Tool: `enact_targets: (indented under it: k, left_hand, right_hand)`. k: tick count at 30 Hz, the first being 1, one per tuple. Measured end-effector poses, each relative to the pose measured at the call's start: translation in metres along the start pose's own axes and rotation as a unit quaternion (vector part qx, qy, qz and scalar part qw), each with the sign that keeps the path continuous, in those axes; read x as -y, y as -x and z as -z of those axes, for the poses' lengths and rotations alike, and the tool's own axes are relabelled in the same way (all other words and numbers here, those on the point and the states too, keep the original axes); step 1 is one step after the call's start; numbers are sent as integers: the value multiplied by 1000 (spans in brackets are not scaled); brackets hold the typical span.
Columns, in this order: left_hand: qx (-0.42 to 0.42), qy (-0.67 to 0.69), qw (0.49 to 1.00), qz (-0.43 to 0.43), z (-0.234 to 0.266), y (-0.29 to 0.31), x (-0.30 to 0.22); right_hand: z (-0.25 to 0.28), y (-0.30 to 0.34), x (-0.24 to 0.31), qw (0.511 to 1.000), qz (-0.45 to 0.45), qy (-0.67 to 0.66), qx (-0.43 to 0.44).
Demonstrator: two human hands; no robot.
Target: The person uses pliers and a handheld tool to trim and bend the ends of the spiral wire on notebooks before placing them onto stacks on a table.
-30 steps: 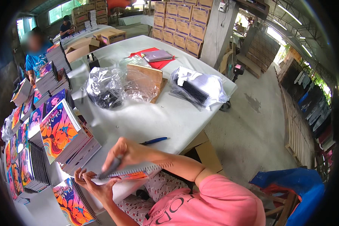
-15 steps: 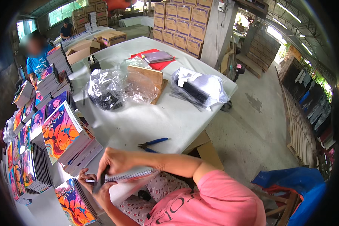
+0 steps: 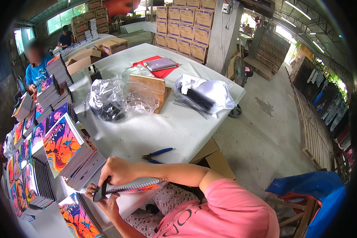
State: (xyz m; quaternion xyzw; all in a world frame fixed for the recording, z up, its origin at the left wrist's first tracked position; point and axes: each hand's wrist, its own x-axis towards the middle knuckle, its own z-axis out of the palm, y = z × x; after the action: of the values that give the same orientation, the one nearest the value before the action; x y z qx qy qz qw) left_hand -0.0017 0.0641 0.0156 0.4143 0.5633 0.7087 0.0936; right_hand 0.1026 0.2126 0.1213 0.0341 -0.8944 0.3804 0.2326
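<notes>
A spiral-bound notebook (image 3: 142,185) with a bright orange cover is tilted on edge between my hands and my lap, its coil facing up. My right hand (image 3: 117,171) is closed round the upper part of a black tool (image 3: 101,192) at the notebook's left end; its exact kind is hard to make out. Below it, my left hand (image 3: 107,204) wraps the same end, thumb against the coil and fingers curled beside the black tool. Beside my left hand lies another colourful spiral notebook (image 3: 80,214). Blue-handled cutting pliers (image 3: 158,152) rest beyond my right forearm.
Stacks of spiral notebooks (image 3: 63,144) crowd the table's left side. Clear plastic bags (image 3: 107,97), a wooden block (image 3: 148,85) and a white bundle with black coils (image 3: 204,95) sit farther back. A co-worker (image 3: 37,69) stands at far left. An open carton (image 3: 214,158) is below the table edge.
The black tool has turned, showing more of its broad side at the notebook's end. More of the orange cover shows now. My view has shifted slightly; both hands keep their hold.
</notes>
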Motion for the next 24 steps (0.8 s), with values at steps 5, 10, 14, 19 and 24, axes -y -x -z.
enact_targets:
  k: [5,10,14,19,24]
  left_hand:
    - [-53,-20,995,82,-8,-6,-25]
    - [-53,59,991,106,0,-6,-16]
    - [-100,148,979,102,-6,-8,-19]
    - [-120,198,960,157,-3,-1,-34]
    - [-146,166,968,118,-17,0,-50]
  right_hand:
    - [58,46,-38,967,-85,93,-220]
    - [112,129,-108,800,-228,489,-263]
    - [114,161,-122,799,-367,440,-184]
    - [84,161,-73,824,-404,372,-138]
    - [53,173,-40,839,-451,302,46]
